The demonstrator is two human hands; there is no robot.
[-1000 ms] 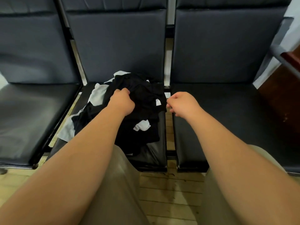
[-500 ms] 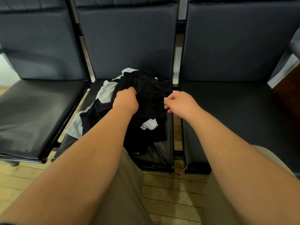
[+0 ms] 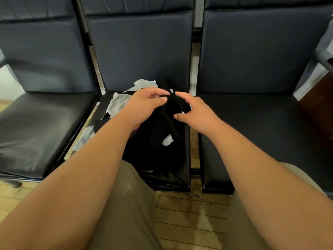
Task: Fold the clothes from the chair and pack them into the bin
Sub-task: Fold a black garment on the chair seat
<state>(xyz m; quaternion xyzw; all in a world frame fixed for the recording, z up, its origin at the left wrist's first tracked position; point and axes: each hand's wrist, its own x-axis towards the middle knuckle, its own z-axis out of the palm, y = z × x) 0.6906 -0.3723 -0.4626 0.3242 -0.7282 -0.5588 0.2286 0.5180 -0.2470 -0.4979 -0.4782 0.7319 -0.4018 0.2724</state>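
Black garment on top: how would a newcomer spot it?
Of three dark chairs, find the middle chair; a clothes pile lies on its seat. The black garment is bunched on top, pinched by the left hand, unlike the pale grey pieces beside it.

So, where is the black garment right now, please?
Head view, centre: the black garment tops the clothes pile on the middle chair, pinched by the left hand, right hand alongside.

A waiting area is suggested by linked dark padded chairs (image 3: pixel 140 56) set in a row on a wooden plank floor (image 3: pixel 189 222).
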